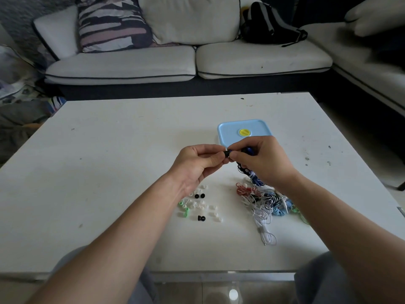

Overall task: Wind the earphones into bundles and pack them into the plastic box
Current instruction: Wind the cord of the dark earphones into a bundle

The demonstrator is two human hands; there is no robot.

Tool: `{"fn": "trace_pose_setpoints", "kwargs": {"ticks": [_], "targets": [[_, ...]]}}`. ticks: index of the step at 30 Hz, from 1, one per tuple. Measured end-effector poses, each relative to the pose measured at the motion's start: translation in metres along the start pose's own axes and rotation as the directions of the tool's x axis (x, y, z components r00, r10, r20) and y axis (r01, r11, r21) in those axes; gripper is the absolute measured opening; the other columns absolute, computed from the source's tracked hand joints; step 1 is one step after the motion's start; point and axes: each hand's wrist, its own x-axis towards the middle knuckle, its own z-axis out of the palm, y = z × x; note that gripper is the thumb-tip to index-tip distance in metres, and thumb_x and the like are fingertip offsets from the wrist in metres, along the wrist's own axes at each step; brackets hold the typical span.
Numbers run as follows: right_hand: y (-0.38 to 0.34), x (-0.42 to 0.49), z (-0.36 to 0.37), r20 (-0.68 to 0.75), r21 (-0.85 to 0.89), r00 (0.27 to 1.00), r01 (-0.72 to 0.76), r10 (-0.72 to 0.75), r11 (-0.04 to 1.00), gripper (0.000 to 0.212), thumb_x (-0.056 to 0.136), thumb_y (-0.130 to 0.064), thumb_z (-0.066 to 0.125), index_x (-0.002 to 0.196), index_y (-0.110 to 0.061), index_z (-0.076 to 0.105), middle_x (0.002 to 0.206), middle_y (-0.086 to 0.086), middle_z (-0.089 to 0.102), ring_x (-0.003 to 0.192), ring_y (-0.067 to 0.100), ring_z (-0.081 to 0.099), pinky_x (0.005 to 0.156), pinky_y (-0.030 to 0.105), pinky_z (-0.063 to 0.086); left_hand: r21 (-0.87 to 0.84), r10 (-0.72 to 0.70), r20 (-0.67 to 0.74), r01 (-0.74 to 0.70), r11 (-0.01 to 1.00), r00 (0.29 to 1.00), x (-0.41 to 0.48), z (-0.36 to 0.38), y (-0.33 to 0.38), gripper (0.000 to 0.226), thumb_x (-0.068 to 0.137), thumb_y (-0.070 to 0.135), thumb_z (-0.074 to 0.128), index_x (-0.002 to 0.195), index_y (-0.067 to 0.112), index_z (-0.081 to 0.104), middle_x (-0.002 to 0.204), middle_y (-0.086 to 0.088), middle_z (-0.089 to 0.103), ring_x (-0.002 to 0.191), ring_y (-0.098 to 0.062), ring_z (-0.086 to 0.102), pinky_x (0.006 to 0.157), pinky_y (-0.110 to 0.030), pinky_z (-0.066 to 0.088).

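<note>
Above the white table [109,172], my left hand [197,163] pinches a small black ear tip [226,153] between thumb and fingertips. My right hand [260,161] holds a dark blue earphone [248,150] against that tip, its dark cable hanging down from the hand. Beneath the right wrist lies a tangled pile of earphones [265,200] in red, white, black, blue and green. A white cable [266,231] trails from the pile toward me. The light blue plastic box [232,130], lid on with a yellow round valve, sits just behind my hands.
Several loose ear tips [199,205], white, green and black, are scattered on the table under my left wrist. A white sofa [153,64] with cushions and a black backpack [267,23] stands behind the table. My knees show below the near table edge.
</note>
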Motion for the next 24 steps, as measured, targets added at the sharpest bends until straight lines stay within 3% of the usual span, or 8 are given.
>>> {"fn": "trace_pose_setpoints", "kwargs": {"ticks": [2,4,6,10,15,17,21,24], "targets": [[-0.0009,-0.0002,0.0021,-0.029,-0.078,1.000,0.007,-0.010,0.997,0.007,0.085,-0.011,0.076,0.089,-0.017,0.077,0.076,0.003,0.075,0.066,0.032,0.064,0.061,0.035,0.053,0.018,0.008,-0.001,-0.008,1.000,1.000,0.0005,-0.0012,0.0004,0.015,0.084,-0.007,0.066,0.087,0.006,0.072,0.081,-0.012,0.075,0.076,-0.017,0.073,0.073,-0.020,0.058],[-0.0022,-0.0007,0.0026,-0.036,-0.049,0.999,0.006,-0.008,0.999,0.007,0.086,-0.010,0.075,0.088,-0.017,0.077,0.074,0.000,0.075,0.061,0.022,0.064,0.059,0.032,0.052,0.010,0.008,0.002,-0.008,1.000,1.000,0.0010,-0.0014,0.0009,0.015,0.084,-0.007,0.066,0.087,0.006,0.072,0.082,-0.013,0.075,0.077,-0.017,0.073,0.074,-0.021,0.058],[-0.0042,-0.0018,0.0023,-0.024,0.048,1.000,-0.020,0.021,0.999,0.008,0.087,-0.005,0.074,0.088,-0.013,0.076,0.072,-0.001,0.074,0.053,0.006,0.060,0.056,0.019,0.047,-0.009,0.010,0.005,-0.010,1.000,1.000,0.0016,-0.0009,0.0016,0.015,0.085,-0.007,0.065,0.088,0.006,0.071,0.084,-0.014,0.075,0.078,-0.018,0.074,0.075,-0.021,0.058],[-0.0056,-0.0031,0.0021,-0.003,0.142,0.997,-0.077,0.078,0.987,0.008,0.087,-0.002,0.072,0.089,-0.009,0.075,0.071,0.003,0.073,0.051,0.003,0.057,0.054,0.016,0.044,0.005,0.028,-0.002,-0.028,1.000,1.000,0.0016,0.0006,0.0007,0.015,0.084,-0.008,0.066,0.086,0.007,0.071,0.084,-0.015,0.075,0.079,-0.020,0.074,0.078,-0.022,0.059],[-0.0024,-0.0019,0.0053,-0.075,-0.025,0.997,-0.019,0.017,1.000,0.010,0.085,-0.010,0.076,0.085,-0.020,0.076,0.076,0.005,0.075,0.064,0.033,0.064,0.064,0.041,0.054,-0.007,0.015,-0.019,-0.015,1.000,1.000,0.0005,0.0015,-0.0028,0.015,0.085,-0.007,0.065,0.088,0.006,0.071,0.079,-0.011,0.075,0.075,-0.016,0.073,0.071,-0.019,0.057],[-0.0018,-0.0003,0.0042,-0.060,-0.019,0.998,-0.008,0.007,1.000,0.009,0.085,-0.008,0.076,0.087,-0.017,0.077,0.077,0.005,0.075,0.066,0.032,0.065,0.065,0.042,0.054,-0.061,-0.019,-0.010,0.018,0.998,1.000,0.0002,0.0013,-0.0018,0.015,0.086,-0.008,0.064,0.090,0.005,0.070,0.080,-0.010,0.075,0.074,-0.015,0.074,0.068,-0.018,0.057],[-0.0008,0.0015,-0.0028,0.042,0.003,0.999,-0.029,0.028,1.000,0.009,0.086,-0.005,0.074,0.090,-0.012,0.077,0.069,-0.006,0.073,0.058,0.002,0.060,0.058,0.013,0.044,-0.090,-0.059,0.019,0.060,0.994,0.998,-0.0002,0.0010,-0.0008,0.014,0.086,-0.007,0.063,0.091,0.004,0.070,0.082,-0.010,0.075,0.074,-0.015,0.074,0.068,-0.018,0.057],[0.0000,0.0002,-0.0033,0.031,0.014,0.999,-0.033,0.033,0.999,0.008,0.086,-0.005,0.074,0.090,-0.012,0.077,0.074,-0.001,0.075,0.062,0.002,0.064,0.061,0.013,0.046,-0.035,-0.020,0.006,0.020,0.999,1.000,0.0000,0.0019,-0.0017,0.013,0.085,-0.007,0.065,0.092,0.004,0.070,0.083,-0.012,0.075,0.077,-0.017,0.074,0.070,-0.019,0.057]]}}
